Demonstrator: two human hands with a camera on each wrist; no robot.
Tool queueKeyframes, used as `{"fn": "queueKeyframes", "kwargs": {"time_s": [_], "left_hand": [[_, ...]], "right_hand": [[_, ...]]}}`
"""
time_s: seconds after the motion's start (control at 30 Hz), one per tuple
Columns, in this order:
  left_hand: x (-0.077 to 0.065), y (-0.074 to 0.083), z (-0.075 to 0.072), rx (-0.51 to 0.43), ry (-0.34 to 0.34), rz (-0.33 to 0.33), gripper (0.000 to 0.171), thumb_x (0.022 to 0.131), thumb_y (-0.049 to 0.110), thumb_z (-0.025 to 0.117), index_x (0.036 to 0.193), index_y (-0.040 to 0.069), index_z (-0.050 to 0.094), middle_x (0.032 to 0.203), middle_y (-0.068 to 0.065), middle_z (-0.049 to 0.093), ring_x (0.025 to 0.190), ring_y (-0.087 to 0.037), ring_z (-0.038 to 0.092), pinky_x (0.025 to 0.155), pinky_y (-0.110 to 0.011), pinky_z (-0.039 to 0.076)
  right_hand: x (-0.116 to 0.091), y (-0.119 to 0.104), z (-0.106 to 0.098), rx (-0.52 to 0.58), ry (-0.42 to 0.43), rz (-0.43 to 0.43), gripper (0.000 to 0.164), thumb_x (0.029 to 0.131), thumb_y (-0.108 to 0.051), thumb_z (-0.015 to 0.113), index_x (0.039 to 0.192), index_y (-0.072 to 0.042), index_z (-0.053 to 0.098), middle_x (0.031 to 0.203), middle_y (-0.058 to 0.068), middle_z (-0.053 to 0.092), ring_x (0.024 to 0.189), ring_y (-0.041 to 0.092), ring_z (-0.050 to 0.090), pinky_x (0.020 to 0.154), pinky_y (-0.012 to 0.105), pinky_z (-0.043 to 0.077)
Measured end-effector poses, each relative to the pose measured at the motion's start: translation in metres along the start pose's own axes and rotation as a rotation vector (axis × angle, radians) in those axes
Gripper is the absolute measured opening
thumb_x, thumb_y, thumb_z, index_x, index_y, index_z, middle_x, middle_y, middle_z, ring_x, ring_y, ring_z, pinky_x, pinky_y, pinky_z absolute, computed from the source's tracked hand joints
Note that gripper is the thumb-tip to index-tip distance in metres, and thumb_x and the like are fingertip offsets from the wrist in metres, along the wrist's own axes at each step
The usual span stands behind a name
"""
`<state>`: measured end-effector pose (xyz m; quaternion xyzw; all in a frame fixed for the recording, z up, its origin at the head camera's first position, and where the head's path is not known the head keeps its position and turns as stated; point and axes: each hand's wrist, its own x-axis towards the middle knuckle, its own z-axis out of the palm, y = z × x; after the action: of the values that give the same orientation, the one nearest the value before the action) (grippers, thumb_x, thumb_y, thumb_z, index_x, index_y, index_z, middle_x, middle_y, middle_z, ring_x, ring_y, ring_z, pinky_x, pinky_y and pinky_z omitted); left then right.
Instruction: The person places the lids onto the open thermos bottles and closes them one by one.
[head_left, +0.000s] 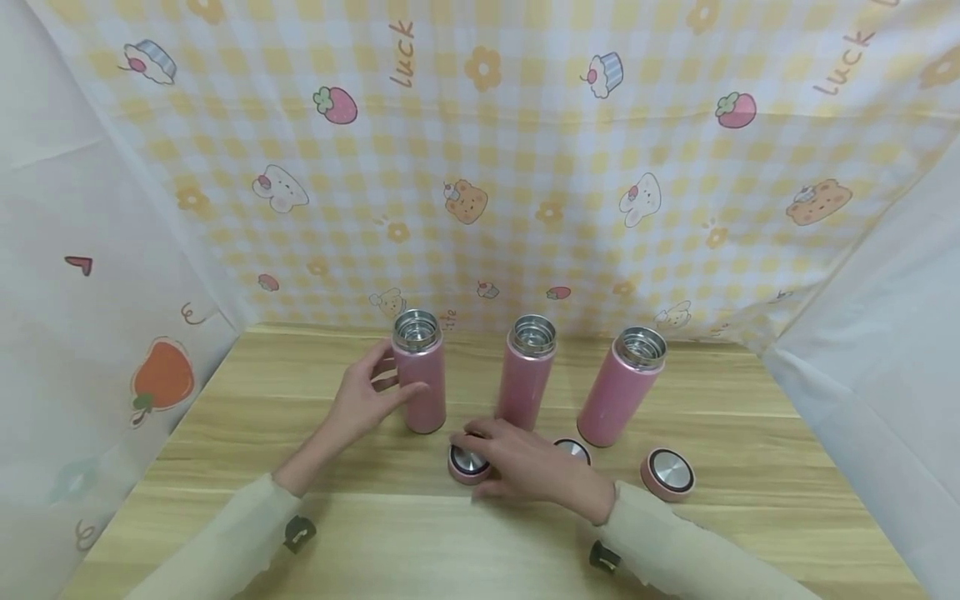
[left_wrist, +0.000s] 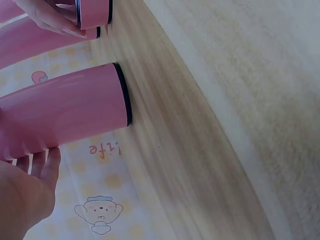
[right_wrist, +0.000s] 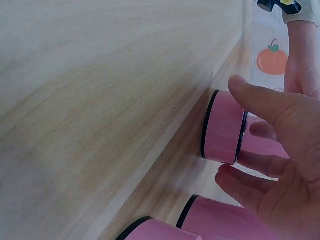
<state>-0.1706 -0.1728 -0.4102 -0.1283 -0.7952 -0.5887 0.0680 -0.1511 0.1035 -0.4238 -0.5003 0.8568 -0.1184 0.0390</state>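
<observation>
Three pink thermos bottles with open steel mouths stand upright in a row. My left hand (head_left: 366,397) grips the left bottle (head_left: 426,402) from its left side, thumb across the front; in the left wrist view the fingers lie along this bottle (left_wrist: 70,107). Just right of it, a pink lid (head_left: 468,468) with a silver disc on top lies on the table. My right hand (head_left: 534,463) holds this lid, fingers over the far side and thumb at the near side. The right wrist view shows the lid (right_wrist: 223,127) between thumb and fingers.
The middle bottle (head_left: 523,387) and right bottle (head_left: 615,398) stand behind and right of my right hand. A second lid (head_left: 574,450), partly hidden by that hand, and a third lid (head_left: 671,472) lie in front of them. A checked cloth (head_left: 510,250) hangs behind the wooden table (head_left: 390,542).
</observation>
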Motion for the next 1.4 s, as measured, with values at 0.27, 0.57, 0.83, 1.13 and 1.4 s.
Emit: {"fn": "queueKeyframes", "kwargs": {"time_s": [0.27,0.57,0.83,1.13,1.4], "left_hand": [[0.0,0.0,0.0,-0.029,0.006,-0.015,0.072,0.083,0.019,0.087,0.145,0.01,0.051,0.137,-0.014,0.056,0.124,-0.037,0.055,0.099,-0.038,0.053],[0.0,-0.002,0.0,-0.042,0.012,-0.03,0.072,0.083,0.019,0.087,0.145,0.01,0.051,0.138,-0.013,0.055,0.125,-0.036,0.054,0.1,-0.037,0.052],[0.0,-0.003,0.001,-0.058,0.008,-0.025,0.07,0.084,0.018,0.086,0.144,0.01,0.052,0.138,-0.013,0.055,0.126,-0.037,0.054,0.101,-0.04,0.052],[0.0,-0.004,0.003,-0.067,-0.002,-0.04,0.07,0.084,0.02,0.086,0.145,0.011,0.051,0.139,-0.012,0.054,0.127,-0.034,0.053,0.102,-0.04,0.051],[-0.002,-0.002,0.002,-0.066,0.0,-0.03,0.071,0.085,0.018,0.085,0.146,0.009,0.049,0.139,-0.014,0.054,0.127,-0.035,0.053,0.101,-0.037,0.051]], "right_hand": [[0.005,-0.005,-0.001,-0.011,-0.017,0.027,0.054,0.093,-0.029,0.078,0.141,-0.011,0.06,0.132,0.011,0.058,0.115,0.019,0.058,0.099,0.031,0.051],[0.009,-0.003,0.001,0.033,-0.025,0.051,0.048,0.096,-0.03,0.074,0.139,-0.014,0.06,0.123,0.006,0.058,0.101,0.012,0.056,0.087,0.022,0.053],[0.009,0.0,-0.001,0.124,-0.024,0.058,0.047,0.095,-0.027,0.075,0.137,-0.009,0.062,0.119,0.005,0.055,0.099,0.011,0.052,0.086,0.02,0.051],[0.003,-0.001,-0.01,0.139,-0.023,0.055,0.06,0.082,-0.016,0.085,0.137,-0.01,0.061,0.121,0.005,0.053,0.103,0.013,0.053,0.09,0.024,0.051],[0.0,-0.006,-0.023,0.131,-0.052,0.058,0.063,0.081,-0.016,0.086,0.138,-0.01,0.06,0.128,0.008,0.056,0.111,0.017,0.054,0.096,0.029,0.051]]}}
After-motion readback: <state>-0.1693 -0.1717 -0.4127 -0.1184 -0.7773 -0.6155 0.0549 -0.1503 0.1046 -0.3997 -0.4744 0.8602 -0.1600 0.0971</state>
